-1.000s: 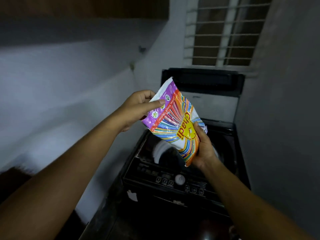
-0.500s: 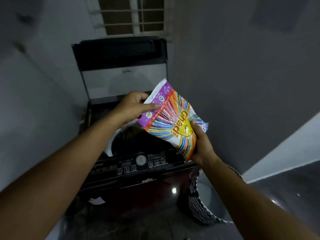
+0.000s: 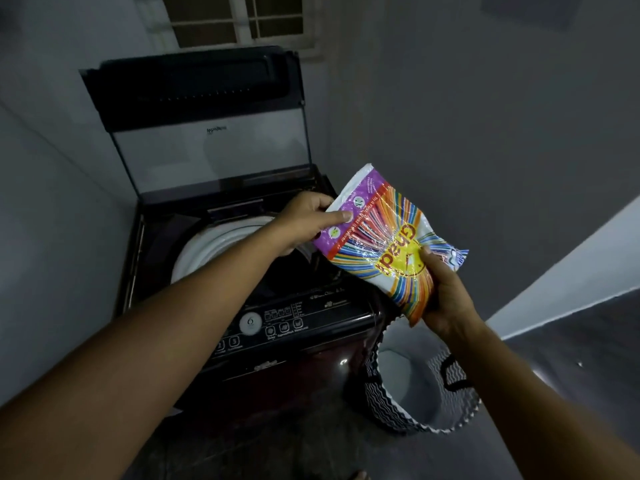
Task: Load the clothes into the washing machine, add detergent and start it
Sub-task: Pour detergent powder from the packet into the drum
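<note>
A colourful detergent packet (image 3: 381,237) with rainbow stripes and a purple top hangs tilted above the right front corner of the washing machine (image 3: 298,327). My left hand (image 3: 304,218) pinches its upper left edge over the drum. My right hand (image 3: 446,292) grips its lower end from below. The top-loader is dark, its lid (image 3: 207,133) stands raised, and the white drum rim (image 3: 211,244) shows inside. Whether clothes lie in the drum is hidden by my left arm and the dark.
A laundry basket (image 3: 384,396) with a black-and-white zigzag pattern stands on the floor right of the machine; its inside looks bare. Grey walls close in on the left and right. A barred window (image 3: 239,19) sits behind the lid. The control panel (image 3: 270,323) faces me.
The view has swung down and to the right, bringing the machine's panel and the basket into sight. Both hands keep hold of the packet, which now sits lower, near the drum opening.
</note>
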Tool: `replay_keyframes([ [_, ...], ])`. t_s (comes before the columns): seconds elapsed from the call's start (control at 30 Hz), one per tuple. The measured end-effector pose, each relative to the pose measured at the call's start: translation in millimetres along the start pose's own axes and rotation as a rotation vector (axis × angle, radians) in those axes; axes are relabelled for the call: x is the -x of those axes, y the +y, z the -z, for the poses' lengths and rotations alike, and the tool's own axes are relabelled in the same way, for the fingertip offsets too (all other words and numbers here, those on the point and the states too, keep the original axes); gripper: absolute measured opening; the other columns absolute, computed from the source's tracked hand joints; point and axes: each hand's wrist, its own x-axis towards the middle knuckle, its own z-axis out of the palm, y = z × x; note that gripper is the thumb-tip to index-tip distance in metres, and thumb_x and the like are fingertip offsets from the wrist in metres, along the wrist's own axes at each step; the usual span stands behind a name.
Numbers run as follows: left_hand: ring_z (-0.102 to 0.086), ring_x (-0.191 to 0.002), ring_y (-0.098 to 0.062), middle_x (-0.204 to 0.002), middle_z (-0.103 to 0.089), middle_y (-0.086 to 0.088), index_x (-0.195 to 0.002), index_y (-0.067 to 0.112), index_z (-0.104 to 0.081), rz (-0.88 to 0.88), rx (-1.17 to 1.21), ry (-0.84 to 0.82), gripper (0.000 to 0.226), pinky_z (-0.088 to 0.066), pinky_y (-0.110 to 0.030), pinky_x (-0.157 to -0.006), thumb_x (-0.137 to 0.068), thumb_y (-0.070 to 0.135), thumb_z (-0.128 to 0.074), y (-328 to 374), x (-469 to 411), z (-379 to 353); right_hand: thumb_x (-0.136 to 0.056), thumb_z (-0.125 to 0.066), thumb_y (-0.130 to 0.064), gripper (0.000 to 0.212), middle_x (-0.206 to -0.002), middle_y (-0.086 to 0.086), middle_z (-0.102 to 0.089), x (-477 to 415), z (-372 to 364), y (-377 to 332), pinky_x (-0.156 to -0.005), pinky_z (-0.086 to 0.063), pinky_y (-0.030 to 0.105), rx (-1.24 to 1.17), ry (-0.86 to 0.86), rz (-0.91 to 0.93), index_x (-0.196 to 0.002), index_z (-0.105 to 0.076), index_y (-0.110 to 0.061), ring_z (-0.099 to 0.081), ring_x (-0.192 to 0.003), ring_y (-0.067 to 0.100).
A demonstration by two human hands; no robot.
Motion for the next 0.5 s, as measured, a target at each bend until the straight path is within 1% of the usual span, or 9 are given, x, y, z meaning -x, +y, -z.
replay_keyframes([
  [0.07,-0.076,-0.081,-0.015,-0.094,-0.078,-0.004,-0.108,0.01,-0.07,0.003,-0.003,-0.004,0.025,-0.057,-0.023,-0.061,-0.089,0.025,-0.074,-2,-13,-6,-0.095,-0.066,-0.033,0.053,-0.137,0.02,-0.059,-6,8,-2,-0.105,-0.042,0.063,-0.015,0.027,0.007,-0.141,-0.051,-0.012,-0.057,-0.126,0.042],
  [0.2,-0.075,-0.078,-0.011,-0.093,-0.077,-0.001,-0.106,0.009,-0.07,0.0,-0.043,-0.029,0.024,-0.052,-0.017,-0.056,-0.089,0.025,-0.075,-7,-37,-15,-0.095,-0.066,-0.033,0.055,-0.139,0.019,-0.058,-11,18,-1,-0.105,-0.041,0.064,-0.043,0.075,0.021,-0.143,-0.049,-0.013,-0.056,-0.127,0.041],
  [0.27,-0.076,-0.081,-0.013,-0.094,-0.078,-0.003,-0.105,0.007,-0.07,-0.006,-0.05,-0.054,0.025,-0.055,-0.021,-0.06,-0.088,0.024,-0.076,-12,-49,-19,-0.094,-0.067,-0.033,0.055,-0.139,0.019,-0.058,-14,22,1,-0.104,-0.042,0.064,-0.058,0.107,0.028,-0.142,-0.05,-0.013,-0.057,-0.126,0.041],
  [0.33,-0.076,-0.082,-0.015,-0.093,-0.078,-0.003,-0.105,0.005,-0.07,-0.003,-0.06,-0.076,0.027,-0.056,-0.023,-0.062,-0.088,0.025,-0.076,-19,-58,-21,-0.096,-0.064,-0.031,0.052,-0.138,0.019,-0.059,-16,24,4,-0.102,-0.045,0.063,-0.055,0.13,0.035,-0.142,-0.05,-0.012,-0.058,-0.125,0.04],
  [0.4,-0.076,-0.081,-0.014,-0.091,-0.078,-0.002,-0.1,0.008,-0.071,0.001,-0.075,-0.1,0.023,-0.056,-0.024,-0.062,-0.088,0.026,-0.076,-26,-68,-21,-0.098,-0.061,-0.03,0.05,-0.138,0.018,-0.059,-20,26,10,-0.1,-0.047,0.062,-0.072,0.161,0.043,-0.143,-0.048,-0.012,-0.058,-0.125,0.039],
  [0.43,-0.076,-0.081,-0.015,-0.091,-0.078,-0.002,-0.097,0.011,-0.072,-0.001,-0.088,-0.117,0.02,-0.057,-0.026,-0.064,-0.088,0.027,-0.076,-30,-73,-20,-0.098,-0.061,-0.029,0.05,-0.137,0.018,-0.059,-21,25,13,-0.099,-0.048,0.061,-0.086,0.181,0.04,-0.143,-0.049,-0.012,-0.059,-0.124,0.039],
  [0.5,-0.076,-0.084,-0.018,-0.091,-0.078,-0.003,-0.093,0.014,-0.073,-0.004,-0.109,-0.155,0.017,-0.061,-0.034,-0.074,-0.086,0.029,-0.077,-39,-83,-18,-0.097,-0.063,-0.029,0.05,-0.136,0.019,-0.061,-21,22,18,-0.096,-0.05,0.06,-0.085,0.23,0.054,-0.142,-0.05,-0.011,-0.059,-0.123,0.039],
])
